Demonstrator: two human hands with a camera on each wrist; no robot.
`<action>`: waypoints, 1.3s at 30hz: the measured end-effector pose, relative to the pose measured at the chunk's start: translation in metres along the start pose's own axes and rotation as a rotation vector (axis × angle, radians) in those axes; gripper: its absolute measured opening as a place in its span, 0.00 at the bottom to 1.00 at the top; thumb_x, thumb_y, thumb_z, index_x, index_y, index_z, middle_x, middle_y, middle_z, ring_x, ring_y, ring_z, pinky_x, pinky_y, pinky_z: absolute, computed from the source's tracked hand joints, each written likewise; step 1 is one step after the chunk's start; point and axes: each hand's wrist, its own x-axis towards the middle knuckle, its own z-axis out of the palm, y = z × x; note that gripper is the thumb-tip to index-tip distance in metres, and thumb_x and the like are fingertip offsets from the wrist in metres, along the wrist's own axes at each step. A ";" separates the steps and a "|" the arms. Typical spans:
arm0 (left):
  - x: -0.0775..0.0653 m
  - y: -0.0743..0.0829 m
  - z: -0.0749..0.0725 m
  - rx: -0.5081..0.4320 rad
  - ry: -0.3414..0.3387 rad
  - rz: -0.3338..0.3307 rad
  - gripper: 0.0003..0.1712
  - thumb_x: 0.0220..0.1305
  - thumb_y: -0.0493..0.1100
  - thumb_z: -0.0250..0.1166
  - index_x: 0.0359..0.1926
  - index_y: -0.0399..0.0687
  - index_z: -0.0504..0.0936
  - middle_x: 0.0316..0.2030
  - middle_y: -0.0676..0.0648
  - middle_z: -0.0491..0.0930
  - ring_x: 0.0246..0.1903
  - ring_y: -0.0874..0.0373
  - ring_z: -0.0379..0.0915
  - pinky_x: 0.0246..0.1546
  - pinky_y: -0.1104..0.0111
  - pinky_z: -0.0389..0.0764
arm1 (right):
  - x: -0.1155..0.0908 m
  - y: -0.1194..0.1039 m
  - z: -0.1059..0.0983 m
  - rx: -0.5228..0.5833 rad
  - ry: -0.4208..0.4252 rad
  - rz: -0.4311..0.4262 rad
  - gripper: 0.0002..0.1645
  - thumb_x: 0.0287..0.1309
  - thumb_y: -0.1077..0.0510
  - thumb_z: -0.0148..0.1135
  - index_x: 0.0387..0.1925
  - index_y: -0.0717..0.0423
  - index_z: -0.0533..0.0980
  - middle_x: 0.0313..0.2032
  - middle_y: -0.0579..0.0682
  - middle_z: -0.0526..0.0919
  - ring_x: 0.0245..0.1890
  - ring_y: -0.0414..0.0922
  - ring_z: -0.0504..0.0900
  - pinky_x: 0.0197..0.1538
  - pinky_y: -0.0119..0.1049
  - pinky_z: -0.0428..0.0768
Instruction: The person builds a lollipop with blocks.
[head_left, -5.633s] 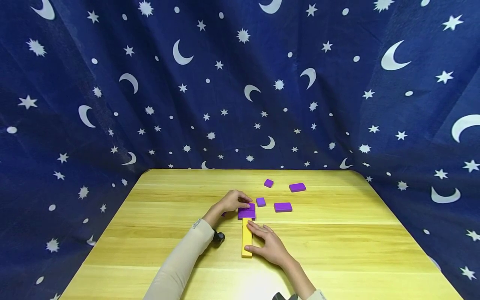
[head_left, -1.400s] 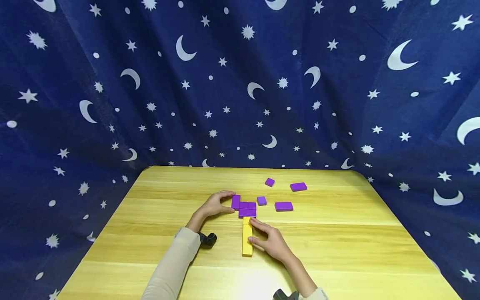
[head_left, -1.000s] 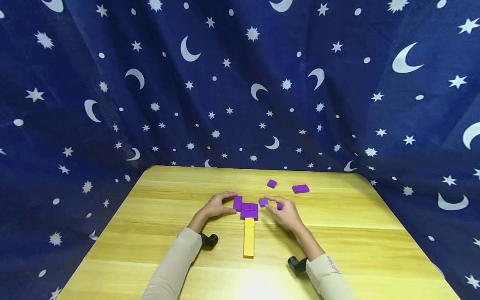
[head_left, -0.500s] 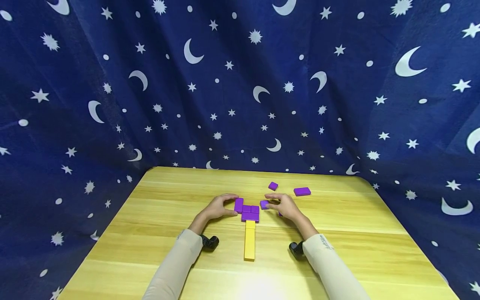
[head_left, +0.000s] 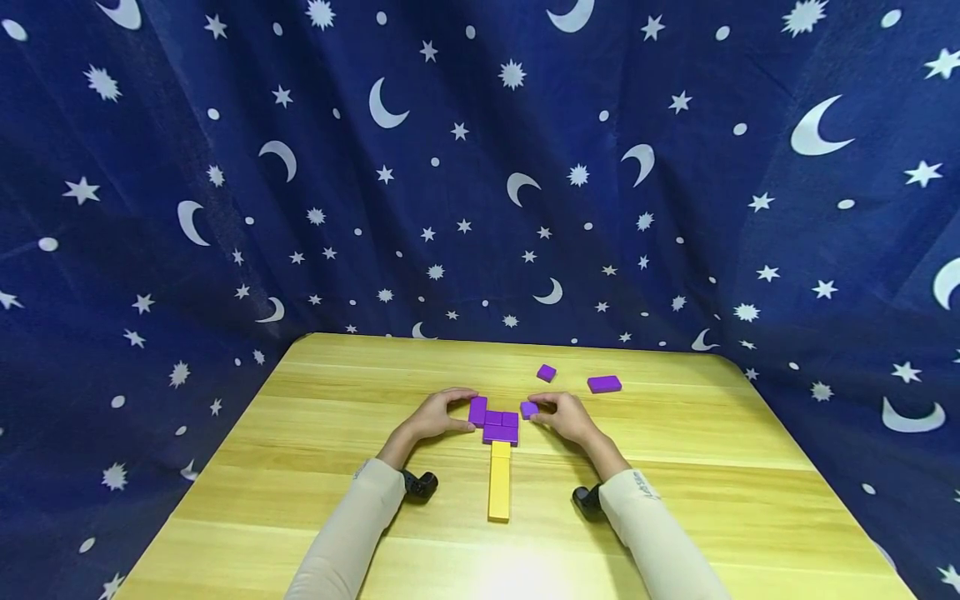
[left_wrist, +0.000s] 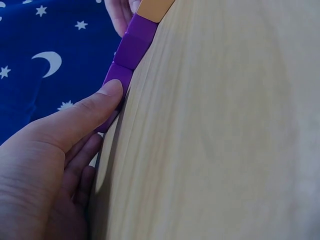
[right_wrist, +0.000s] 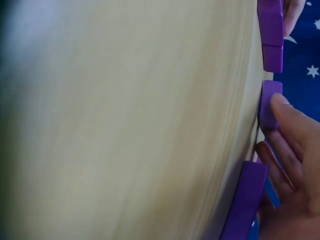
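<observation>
My left hand (head_left: pixel 433 417) pinches a purple rectangular block (head_left: pixel 477 412) between thumb and fingers, at the left side of a flat block arrangement; its thumb (left_wrist: pixel 112 89) shows on the block in the left wrist view. Two small purple blocks (head_left: pixel 510 418) lie side by side there, behind a wide purple block (head_left: pixel 500 435). A small yellow block and a long yellow block (head_left: pixel 499 492) run toward me from it. My right hand (head_left: pixel 570 417) pinches a small purple block (head_left: pixel 528 410), a narrow gap to the right of the arrangement.
A small purple block (head_left: pixel 547 372) and a purple rectangular block (head_left: pixel 604 384) lie farther back on the wooden table (head_left: pixel 360 533). Another purple block (right_wrist: pixel 245 200) sits by my right hand, hidden in the head view. A dark blue star-patterned curtain (head_left: pixel 480 167) surrounds the table.
The left hand has brought a purple rectangular block against the arrangement's left side. My right hand has left the yellow blocks, moved farther back and taken hold of the small purple block.
</observation>
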 end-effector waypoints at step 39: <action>-0.002 -0.005 -0.001 0.014 0.004 0.011 0.39 0.48 0.56 0.71 0.61 0.50 0.71 0.60 0.48 0.69 0.61 0.51 0.61 0.62 0.58 0.61 | 0.029 -0.041 0.046 0.091 0.054 0.107 0.17 0.48 0.58 0.70 0.42 0.59 0.82 0.43 0.53 0.83 0.50 0.52 0.77 0.56 0.45 0.71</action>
